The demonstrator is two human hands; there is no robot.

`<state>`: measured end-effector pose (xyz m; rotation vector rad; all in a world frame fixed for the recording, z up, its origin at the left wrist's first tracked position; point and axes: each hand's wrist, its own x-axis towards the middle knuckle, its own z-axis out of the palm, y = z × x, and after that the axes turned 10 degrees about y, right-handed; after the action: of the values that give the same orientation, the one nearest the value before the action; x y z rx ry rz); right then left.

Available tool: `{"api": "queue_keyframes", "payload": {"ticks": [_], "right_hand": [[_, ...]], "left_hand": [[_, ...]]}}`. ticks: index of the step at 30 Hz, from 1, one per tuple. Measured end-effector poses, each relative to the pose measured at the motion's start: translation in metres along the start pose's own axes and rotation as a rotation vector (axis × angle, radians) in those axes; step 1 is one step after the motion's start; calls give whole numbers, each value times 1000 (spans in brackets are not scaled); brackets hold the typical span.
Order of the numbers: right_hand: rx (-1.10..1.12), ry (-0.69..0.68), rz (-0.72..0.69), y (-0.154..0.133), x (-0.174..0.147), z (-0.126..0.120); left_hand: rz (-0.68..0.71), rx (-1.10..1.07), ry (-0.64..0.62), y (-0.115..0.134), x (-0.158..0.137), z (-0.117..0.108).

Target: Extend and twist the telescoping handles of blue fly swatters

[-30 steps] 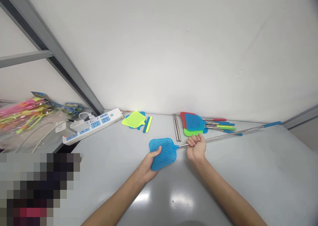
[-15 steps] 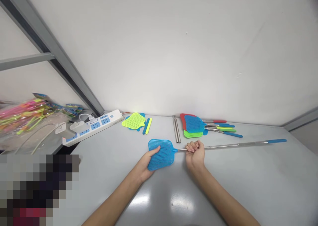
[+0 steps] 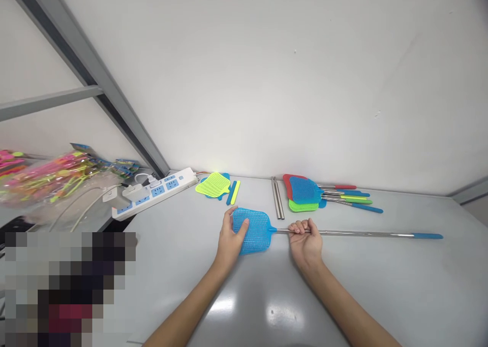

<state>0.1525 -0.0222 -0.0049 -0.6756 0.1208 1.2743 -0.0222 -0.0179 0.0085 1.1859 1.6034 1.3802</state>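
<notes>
A blue fly swatter (image 3: 256, 231) with a long metal rod and a blue grip lies crosswise between my hands. My left hand (image 3: 229, 240) grips the outer edge of its mesh head, thumb on top and fingers behind. Just right of the head, my right hand (image 3: 306, 239) is closed round the rod with its palm turned up. The extended rod runs out to the right and ends in the blue grip (image 3: 427, 236). Beyond my right hand lie two metal tubes (image 3: 278, 198) and a pile of finished-looking swatters (image 3: 305, 190) in red, blue and green.
Toward the back left are loose mesh heads (image 3: 213, 185), yellow over blue, beside a blue and a yellow grip (image 3: 235, 192). A white power strip (image 3: 160, 193) with plugs and cables stands left of them. Bagged colourful items (image 3: 57, 177) lie farther left. A wall (image 3: 267, 83) closes off the back.
My left hand has shifted up along the swatter head's outer edge. The rod's far end has dropped, so it lies more level. The whole view has swung slightly left.
</notes>
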Motion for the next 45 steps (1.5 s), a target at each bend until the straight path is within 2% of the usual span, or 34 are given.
{"api": "queue_keyframes", "payload": {"ticks": [2,5,9,13,17,23,27,34,45], "right_hand": [[-22,-14,-17,0,1,-2],[-53,-28,-22,0,1,-3],[-47,-61,10,3,0,-3],[-66,-85,8,6,-3,-4],[-56,-109,33,7,-8,-3],[-49,-102,53,0,-7,3],[-24,-71,2,-17,4,6],[-46,-46,-148,-55,24,4],[-5,21,-145,-79,32,4]], "left_hand": [[213,204,35,0,-2,0],[475,497,-3,1,-5,-1],[667,719,-212,1,-13,0],[772,721,-462,0,-28,7],[794,679,-533,2,-38,14],[793,588,-439,5,-30,14],[808,560,-390,5,-25,13],[828,588,-381,3,-24,14],[846,697,-358,13,-30,13]]}}
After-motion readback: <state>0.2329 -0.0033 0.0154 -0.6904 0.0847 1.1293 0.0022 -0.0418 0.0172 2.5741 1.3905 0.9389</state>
